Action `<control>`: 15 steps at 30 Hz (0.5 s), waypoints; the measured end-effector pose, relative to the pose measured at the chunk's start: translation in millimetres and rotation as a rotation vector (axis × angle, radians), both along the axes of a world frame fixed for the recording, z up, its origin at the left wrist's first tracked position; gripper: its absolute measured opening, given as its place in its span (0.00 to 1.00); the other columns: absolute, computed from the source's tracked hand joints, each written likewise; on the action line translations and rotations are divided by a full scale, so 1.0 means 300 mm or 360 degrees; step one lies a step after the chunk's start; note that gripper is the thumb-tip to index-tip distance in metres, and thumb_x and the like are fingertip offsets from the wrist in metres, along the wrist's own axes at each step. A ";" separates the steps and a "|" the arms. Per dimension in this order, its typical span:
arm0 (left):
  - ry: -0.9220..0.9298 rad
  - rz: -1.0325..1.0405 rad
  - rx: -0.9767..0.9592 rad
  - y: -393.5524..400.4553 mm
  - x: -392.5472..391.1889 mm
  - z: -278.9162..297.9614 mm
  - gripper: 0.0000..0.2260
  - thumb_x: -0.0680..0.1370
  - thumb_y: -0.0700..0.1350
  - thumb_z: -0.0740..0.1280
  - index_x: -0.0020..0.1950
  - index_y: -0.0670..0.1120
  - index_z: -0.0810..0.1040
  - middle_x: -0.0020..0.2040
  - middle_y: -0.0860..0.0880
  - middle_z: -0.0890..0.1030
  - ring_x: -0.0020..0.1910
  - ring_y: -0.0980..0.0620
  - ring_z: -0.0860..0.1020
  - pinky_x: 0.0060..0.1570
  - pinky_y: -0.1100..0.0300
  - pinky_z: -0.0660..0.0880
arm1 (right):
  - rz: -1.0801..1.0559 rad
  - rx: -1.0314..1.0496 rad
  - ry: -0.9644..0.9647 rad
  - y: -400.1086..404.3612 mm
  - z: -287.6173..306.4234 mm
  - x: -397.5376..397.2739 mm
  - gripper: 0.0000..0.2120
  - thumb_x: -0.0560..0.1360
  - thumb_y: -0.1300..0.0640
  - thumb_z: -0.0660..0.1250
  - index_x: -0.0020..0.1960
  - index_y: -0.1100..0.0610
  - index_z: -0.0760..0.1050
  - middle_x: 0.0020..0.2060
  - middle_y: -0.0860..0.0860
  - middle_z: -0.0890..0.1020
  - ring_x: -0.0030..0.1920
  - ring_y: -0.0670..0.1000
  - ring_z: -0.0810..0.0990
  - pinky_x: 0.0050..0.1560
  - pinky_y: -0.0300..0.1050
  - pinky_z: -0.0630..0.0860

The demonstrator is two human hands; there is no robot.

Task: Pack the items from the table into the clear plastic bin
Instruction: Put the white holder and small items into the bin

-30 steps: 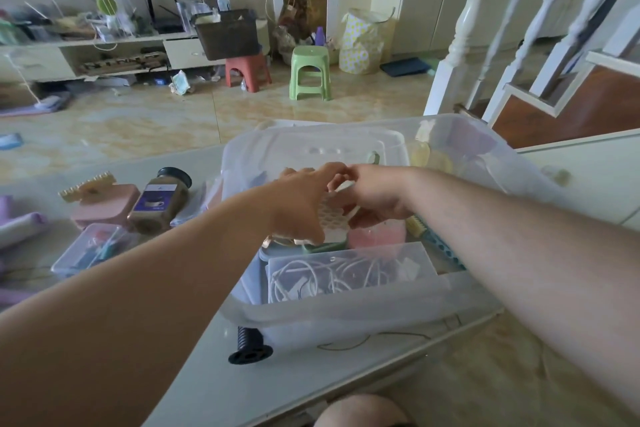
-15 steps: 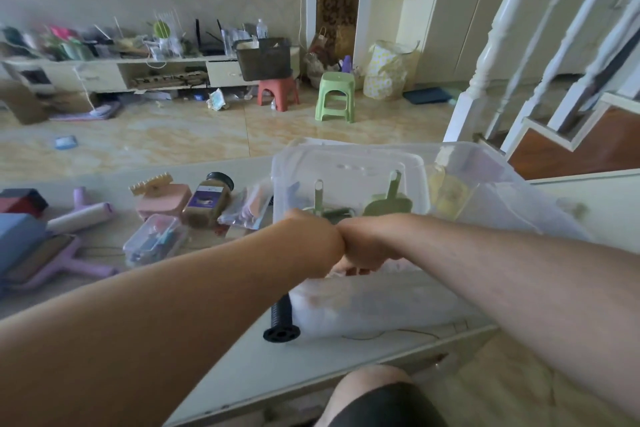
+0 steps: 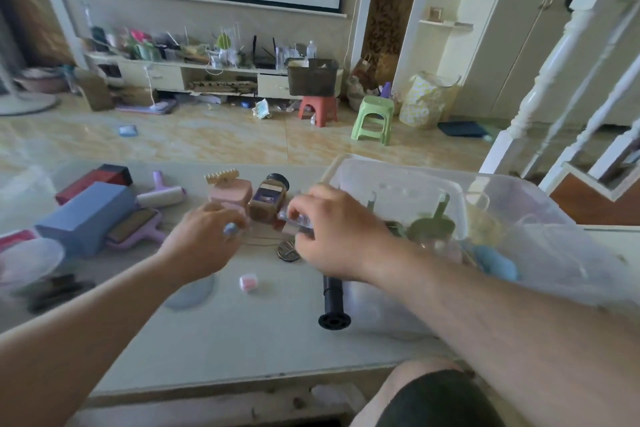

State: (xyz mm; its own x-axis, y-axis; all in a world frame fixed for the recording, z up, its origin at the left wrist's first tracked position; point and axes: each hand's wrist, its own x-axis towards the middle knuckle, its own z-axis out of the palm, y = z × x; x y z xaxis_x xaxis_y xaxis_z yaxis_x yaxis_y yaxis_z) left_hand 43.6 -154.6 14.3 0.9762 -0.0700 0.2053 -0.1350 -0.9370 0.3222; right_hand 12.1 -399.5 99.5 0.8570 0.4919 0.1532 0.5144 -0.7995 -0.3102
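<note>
1. The bin point(image 3: 519, 204) stands on the right of the counter point(image 3: 242, 333).
2. The right hand point(image 3: 332, 236) pinches a small clear box point(image 3: 294, 218) beside the jar point(image 3: 268, 199).
3. The left hand point(image 3: 204, 239) curls over something blue point(image 3: 229, 228); blur hides whether it grips it.
4. A coin point(image 3: 288, 251) lies between the hands.
</note>
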 end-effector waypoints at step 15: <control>0.0467 0.0431 -0.0104 0.116 0.318 -0.296 0.38 0.74 0.65 0.66 0.80 0.60 0.53 0.72 0.41 0.68 0.70 0.35 0.67 0.67 0.40 0.66 | -0.0734 -0.0401 0.0759 0.264 -0.582 0.429 0.30 0.75 0.55 0.63 0.75 0.38 0.66 0.75 0.61 0.63 0.72 0.66 0.67 0.67 0.56 0.74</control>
State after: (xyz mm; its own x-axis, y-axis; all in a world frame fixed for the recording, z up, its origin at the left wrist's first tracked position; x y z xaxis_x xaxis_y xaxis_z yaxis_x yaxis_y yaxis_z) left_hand 138.9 -119.7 -74.4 0.9754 0.2017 -0.0891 0.2204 -0.9024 0.3703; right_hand 140.8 -320.3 -75.2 0.9318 0.0338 -0.3615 -0.0398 -0.9802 -0.1942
